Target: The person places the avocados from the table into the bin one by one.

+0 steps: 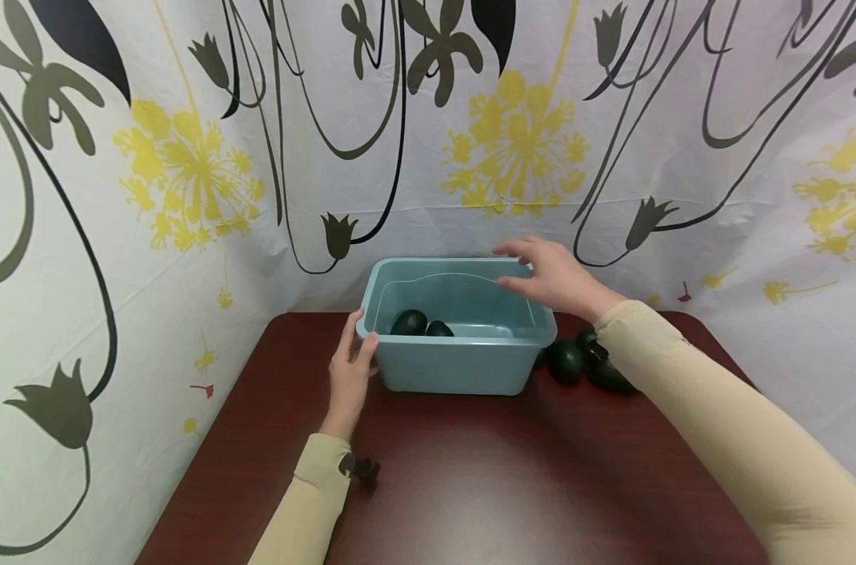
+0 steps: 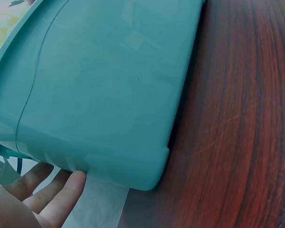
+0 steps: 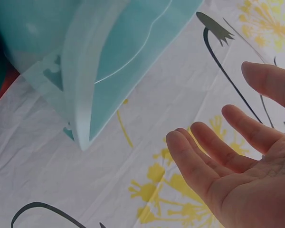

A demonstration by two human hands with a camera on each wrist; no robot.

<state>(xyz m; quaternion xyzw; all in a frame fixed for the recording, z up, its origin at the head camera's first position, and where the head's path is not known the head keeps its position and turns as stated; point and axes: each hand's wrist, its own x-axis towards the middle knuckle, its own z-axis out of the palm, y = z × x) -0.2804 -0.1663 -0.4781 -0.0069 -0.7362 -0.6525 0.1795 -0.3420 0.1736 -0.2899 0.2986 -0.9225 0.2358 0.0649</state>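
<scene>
A light blue-green plastic bin (image 1: 456, 365) stands on the table with two dark green avocados (image 1: 409, 322) on the left of its floor. My left hand (image 1: 347, 377) touches the bin's front left corner, thumb toward the front; in the left wrist view its extended fingers (image 2: 66, 194) rest against the wall below the rim. Above the bin's right back corner is my right hand (image 1: 558, 275), thumb and fingers spread. Its palm (image 3: 256, 190) holds nothing in the right wrist view. More avocados (image 1: 566, 362) lie right of the bin, partly hidden behind my right sleeve.
The dark red-brown wooden table (image 1: 470, 486) reaches back to a white cloth (image 1: 413, 180) printed with grey stems and yellow flowers. This cloth also hangs at both sides. The bin stands near the table's back edge.
</scene>
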